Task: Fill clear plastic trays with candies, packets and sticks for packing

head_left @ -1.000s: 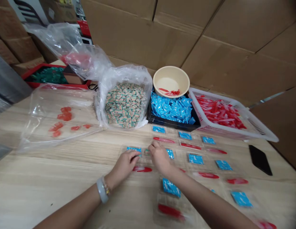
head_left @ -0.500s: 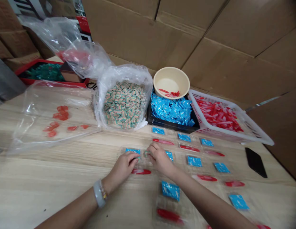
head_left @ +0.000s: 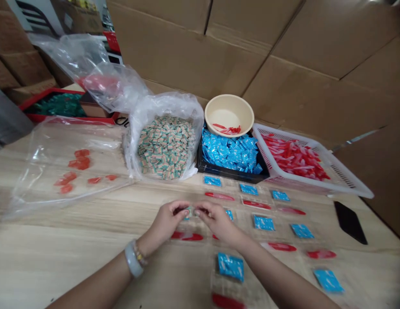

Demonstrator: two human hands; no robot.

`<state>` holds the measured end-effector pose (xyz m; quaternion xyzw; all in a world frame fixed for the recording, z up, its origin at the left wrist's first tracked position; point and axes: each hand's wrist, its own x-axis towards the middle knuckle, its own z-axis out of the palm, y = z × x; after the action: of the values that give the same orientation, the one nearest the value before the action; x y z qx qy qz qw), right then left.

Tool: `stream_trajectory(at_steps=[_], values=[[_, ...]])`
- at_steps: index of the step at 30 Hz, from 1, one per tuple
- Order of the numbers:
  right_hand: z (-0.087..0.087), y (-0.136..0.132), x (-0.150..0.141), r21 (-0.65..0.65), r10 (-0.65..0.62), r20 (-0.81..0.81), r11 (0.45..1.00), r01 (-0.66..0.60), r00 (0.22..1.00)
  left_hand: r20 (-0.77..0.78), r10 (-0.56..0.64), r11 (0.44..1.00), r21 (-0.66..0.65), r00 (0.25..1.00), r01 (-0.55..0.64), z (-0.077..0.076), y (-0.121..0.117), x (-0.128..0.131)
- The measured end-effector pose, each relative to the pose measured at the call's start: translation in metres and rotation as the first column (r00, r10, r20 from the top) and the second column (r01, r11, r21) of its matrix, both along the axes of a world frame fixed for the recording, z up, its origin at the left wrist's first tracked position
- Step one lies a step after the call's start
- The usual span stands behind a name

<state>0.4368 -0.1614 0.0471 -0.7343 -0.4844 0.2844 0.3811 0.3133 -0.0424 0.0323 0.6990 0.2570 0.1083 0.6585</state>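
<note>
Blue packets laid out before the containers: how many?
8 blue packets visible: three in the back row, one partly behind the right hand, two to its right, two in front. A blue sliver by the left hand may be another; more may be hidden.

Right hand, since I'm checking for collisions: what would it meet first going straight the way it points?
The right hand would probably meet the left hand first, though the depth is unclear.
</note>
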Motion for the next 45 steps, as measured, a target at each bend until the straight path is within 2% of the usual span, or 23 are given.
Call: stream_trajectory(at_steps=[3, 6, 10, 13, 17, 22, 24, 26, 27, 28, 30, 32, 34, 37, 42, 45], values=[[-0.002, -0.001, 0.008, 0.032, -0.149, -0.318, 0.985, 0.168, 0.936, 0.028, -0.022, 0.994, -0.104, 0.999, 0.025, 0.006, 0.0, 0.03], [-0.004, -0.007, 0.034, 0.006, -0.271, -0.491, 0.949, 0.314, 0.828, 0.047, -0.061, 0.994, -0.091, 0.997, 0.065, 0.006, -0.006, 0.067], [-0.001, -0.015, 0.08, -0.046, -0.332, -0.588, 0.924, 0.38, 0.737, 0.114, -0.082, 0.996, -0.031, 0.99, 0.086, 0.004, -0.015, 0.116], [0.004, -0.017, 0.104, -0.037, -0.339, -0.581, 0.919, 0.392, 0.74, 0.149, -0.087, 0.996, -0.006, 0.985, 0.089, 0.004, -0.017, 0.142], [0.009, -0.022, 0.108, 0.012, -0.328, -0.548, 0.917, 0.399, 0.769, 0.158, -0.109, 0.993, -0.02, 0.981, 0.114, 0.006, -0.019, 0.15], [0.014, -0.045, 0.096, -0.031, -0.311, -0.579, 0.932, 0.361, 0.754, 0.142, -0.204, 0.974, -0.074, 0.969, 0.216, 0.008, -0.037, 0.141], [0.014, -0.061, 0.102, -0.049, -0.381, -0.525, 0.906, 0.419, 0.761, 0.131, -0.224, 0.972, -0.036, 0.966, 0.231, 0.007, -0.045, 0.14], [0.013, -0.076, 0.117, -0.033, -0.505, -0.458, 0.832, 0.554, 0.732, 0.105, -0.217, 0.971, 0.122, 0.971, 0.204, 0.006, -0.05, 0.142], [0.011, -0.082, 0.126, -0.02, -0.562, -0.433, 0.787, 0.616, 0.704, 0.093, -0.221, 0.95, 0.248, 0.971, 0.192, 0.005, -0.051, 0.144], [0.01, -0.086, 0.135, -0.01, -0.604, -0.417, 0.75, 0.661, 0.679, 0.079, -0.238, 0.902, 0.387, 0.968, 0.191, 0.004, -0.051, 0.147], [0.004, -0.086, 0.152, -0.007, -0.637, -0.398, 0.721, 0.693, 0.66, 0.032, -0.31, 0.748, 0.625, 0.95, 0.223, 0.001, -0.052, 0.153], [-0.003, -0.077, 0.162, -0.012, -0.626, -0.369, 0.743, 0.67, 0.687, -0.047, -0.36, 0.599, 0.754, 0.932, 0.269, -0.003, -0.052, 0.159], [-0.012, -0.062, 0.168, -0.005, -0.595, -0.306, 0.781, 0.624, 0.743, -0.126, -0.359, 0.515, 0.8, 0.925, 0.309, -0.007, -0.052, 0.162], [-0.025, -0.043, 0.173, 0.002, -0.55, -0.216, 0.826, 0.564, 0.807, -0.191, -0.341, 0.488, 0.801, 0.92, 0.347, -0.014, -0.052, 0.162], [-0.039, -0.031, 0.173, -0.002, -0.512, -0.121, 0.857, 0.516, 0.85, -0.18, -0.346, 0.535, 0.768, 0.921, 0.352, -0.019, -0.051, 0.156], [-0.042, -0.026, 0.166, -0.016, -0.499, -0.031, 0.867, 0.498, 0.866, -0.184, -0.347, 0.526, 0.773, 0.92, 0.353, -0.02, -0.049, 0.155]])
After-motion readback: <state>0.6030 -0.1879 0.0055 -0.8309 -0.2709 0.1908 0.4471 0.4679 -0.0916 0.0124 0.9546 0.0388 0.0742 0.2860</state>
